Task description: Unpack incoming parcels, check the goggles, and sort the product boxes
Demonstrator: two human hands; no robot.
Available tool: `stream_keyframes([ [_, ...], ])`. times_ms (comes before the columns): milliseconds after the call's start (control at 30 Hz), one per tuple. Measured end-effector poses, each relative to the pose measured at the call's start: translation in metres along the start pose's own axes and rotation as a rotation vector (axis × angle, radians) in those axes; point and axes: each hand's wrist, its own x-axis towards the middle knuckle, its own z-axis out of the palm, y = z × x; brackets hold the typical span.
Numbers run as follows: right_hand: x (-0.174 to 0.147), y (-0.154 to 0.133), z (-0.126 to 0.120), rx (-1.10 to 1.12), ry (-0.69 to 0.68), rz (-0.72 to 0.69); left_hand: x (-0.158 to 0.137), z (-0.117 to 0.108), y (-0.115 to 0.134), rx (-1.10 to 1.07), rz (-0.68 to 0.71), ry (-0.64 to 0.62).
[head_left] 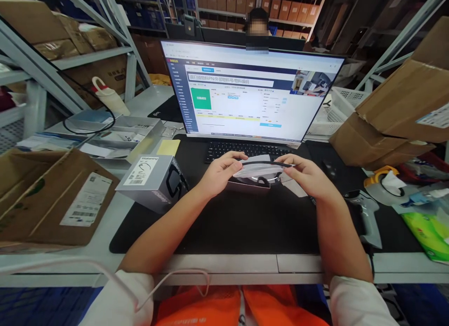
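My left hand (220, 172) and my right hand (308, 175) hold a small clear plastic bag (259, 169) between them, one at each end, above the black desk mat (245, 223). A dark thin item shows inside the bag. Just behind the hands lies a black keyboard (245, 149), and behind that stands a monitor (252, 90) with a software page open. A grey product box (150, 181) lies tilted to the left of my left forearm.
A flattened cardboard box (52, 199) sits at the left, more cardboard boxes (396, 115) at the right. A handheld scanner (365, 213) rests by my right forearm, a tape dispenser (380, 183) beyond. An open metal box (122, 136) lies left of the monitor. A person sits behind the monitor.
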Motion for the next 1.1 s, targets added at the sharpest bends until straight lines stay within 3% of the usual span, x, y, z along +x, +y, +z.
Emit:
stream_keyframes([
  [100,-0.002,-0.006,0.004,-0.216,-0.015,-0.099,-0.002,0.001,0.004,-0.02,-0.089,0.005],
  [300,-0.001,-0.009,0.015,-0.364,-0.011,-0.219,-0.005,-0.003,0.016,-0.087,-0.258,-0.377],
  [400,0.004,-0.003,0.014,-0.328,0.016,-0.167,-0.007,-0.005,0.014,-0.136,-0.174,-0.402],
  [533,0.011,0.008,0.01,-0.317,0.173,-0.089,-0.01,-0.004,0.008,-0.28,-0.07,-0.279],
  [667,0.015,0.016,0.013,-0.098,0.406,0.011,-0.012,-0.001,0.012,-0.033,0.159,-0.214],
  [767,0.015,0.014,0.018,0.212,0.506,0.033,-0.012,0.001,0.017,0.107,0.264,-0.331],
  [833,0.013,0.009,0.021,0.356,0.447,0.009,-0.012,0.001,0.018,-0.012,0.234,-0.508],
  [900,0.009,0.001,0.023,0.367,0.384,-0.03,-0.011,0.002,0.015,-0.203,0.131,-0.6],
  [1033,0.001,-0.012,0.024,0.226,0.318,-0.075,-0.012,0.003,0.008,-0.529,-0.029,-0.499],
  [1100,-0.001,-0.014,0.024,0.179,0.27,-0.069,-0.012,0.001,0.01,-0.625,-0.079,-0.506],
])
